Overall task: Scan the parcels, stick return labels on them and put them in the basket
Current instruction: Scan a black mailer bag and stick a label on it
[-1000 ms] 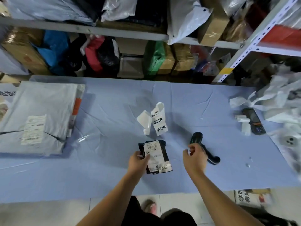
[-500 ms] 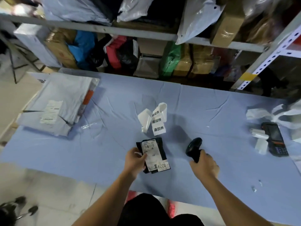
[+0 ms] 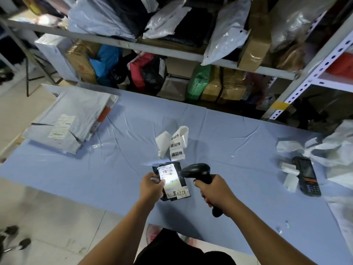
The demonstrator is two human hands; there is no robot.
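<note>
A small black parcel (image 3: 176,192) with a white shipping label lies near the front edge of the blue table (image 3: 118,169). My left hand (image 3: 151,185) grips its left side. My right hand (image 3: 214,190) holds a black barcode scanner (image 3: 196,172) by the handle, its head aimed at the label from the right. White scanner light falls on the label. A curled strip of white return labels (image 3: 176,144) with black characters stands just behind the parcel. No basket is in view.
A stack of grey mailer parcels (image 3: 72,119) lies at the table's far left. A black handheld terminal (image 3: 306,175) and crumpled white label backing (image 3: 334,148) sit at the right. Metal shelves (image 3: 172,50) full of packages stand behind the table.
My right hand picked the scanner up off the table and brought it to the parcel's label, which is now lit. My left hand kept hold of the parcel.
</note>
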